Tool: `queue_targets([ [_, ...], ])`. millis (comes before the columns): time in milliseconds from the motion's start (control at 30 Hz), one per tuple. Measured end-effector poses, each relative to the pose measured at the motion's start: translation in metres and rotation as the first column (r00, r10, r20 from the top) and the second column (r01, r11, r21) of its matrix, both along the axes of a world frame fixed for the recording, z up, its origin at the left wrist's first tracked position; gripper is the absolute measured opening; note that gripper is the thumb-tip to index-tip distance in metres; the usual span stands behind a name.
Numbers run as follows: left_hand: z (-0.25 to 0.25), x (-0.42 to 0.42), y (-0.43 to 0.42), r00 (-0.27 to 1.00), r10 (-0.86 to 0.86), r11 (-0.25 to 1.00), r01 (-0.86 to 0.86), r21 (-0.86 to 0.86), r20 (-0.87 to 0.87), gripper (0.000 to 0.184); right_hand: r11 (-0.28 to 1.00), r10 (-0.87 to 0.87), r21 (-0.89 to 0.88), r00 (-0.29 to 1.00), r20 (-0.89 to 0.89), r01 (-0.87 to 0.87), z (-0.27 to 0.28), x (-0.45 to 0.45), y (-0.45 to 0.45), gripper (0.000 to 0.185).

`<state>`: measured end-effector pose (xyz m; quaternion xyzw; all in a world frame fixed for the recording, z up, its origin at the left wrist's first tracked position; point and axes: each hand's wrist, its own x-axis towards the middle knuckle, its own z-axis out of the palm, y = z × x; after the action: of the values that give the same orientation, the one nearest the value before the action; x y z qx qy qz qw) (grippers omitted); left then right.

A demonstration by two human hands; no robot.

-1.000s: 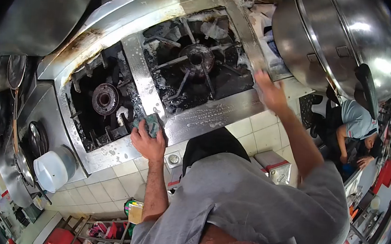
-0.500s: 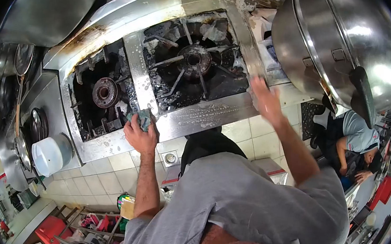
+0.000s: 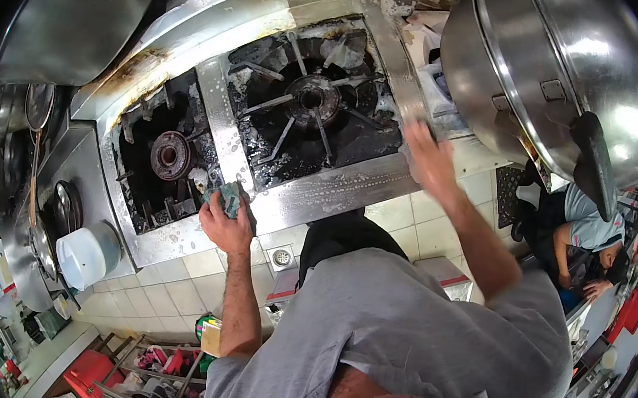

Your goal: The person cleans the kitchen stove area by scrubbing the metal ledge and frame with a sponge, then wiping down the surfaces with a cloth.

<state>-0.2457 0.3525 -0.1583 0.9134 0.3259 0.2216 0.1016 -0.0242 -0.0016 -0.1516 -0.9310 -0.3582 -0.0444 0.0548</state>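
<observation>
My left hand [image 3: 226,224] is closed around a worn green scouring pad [image 3: 232,199] at the front edge of the gas stove [image 3: 320,191], beside the metal strip between two burners. Suds and wet droplets cover that strip and the steel front. To its left is the smaller burner [image 3: 170,155]; the larger burner [image 3: 311,99] with its spoked grate lies between my hands. At the stove's right front corner rests my right hand [image 3: 433,160], fingers stretched out, with nothing visible in it. What lies under its palm is hidden.
A large steel pot [image 3: 565,77] stands close on the right. Another big pan [image 3: 82,11] is at the upper left. A white tub [image 3: 88,254] and hanging ladles [image 3: 41,108] are on the left. Another person [image 3: 584,227] sits or bends at the far right.
The view has shifted slightly. The scouring pad appears a little more tilted in my left hand. My right hand stays at nearly the same corner of the stove.
</observation>
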Motion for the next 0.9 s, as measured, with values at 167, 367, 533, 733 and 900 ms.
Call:
queue_targets([
  [167,0.002,-0.002,-0.001,0.999,-0.038,0.999,0.038,0.004,0.038,0.054,0.991,-0.130,-0.054,0.985,-0.116,0.125,0.010,0.154,0.112,0.042],
  [367,0.004,-0.002,-0.001,0.999,-0.027,0.999,0.027,-0.024,0.032,0.049,0.999,-0.016,-0.042,0.999,-0.044,0.014,-0.005,0.014,0.007,0.056],
  [533,0.006,0.002,-0.002,1.000,0.007,1.000,-0.006,-0.024,0.013,0.051,0.999,-0.050,-0.015,0.981,-0.190,0.048,0.013,0.002,-0.003,0.058],
  [733,0.005,-0.001,-0.002,0.999,-0.026,1.000,0.026,-0.012,0.038,0.052,0.966,-0.202,-0.172,0.979,-0.023,0.195,-0.004,0.217,0.146,0.042],
  [900,0.006,-0.002,-0.001,0.998,-0.033,0.999,0.035,-0.035,0.049,0.053,0.994,-0.108,-0.042,0.993,-0.053,0.106,0.004,0.080,0.059,0.053],
])
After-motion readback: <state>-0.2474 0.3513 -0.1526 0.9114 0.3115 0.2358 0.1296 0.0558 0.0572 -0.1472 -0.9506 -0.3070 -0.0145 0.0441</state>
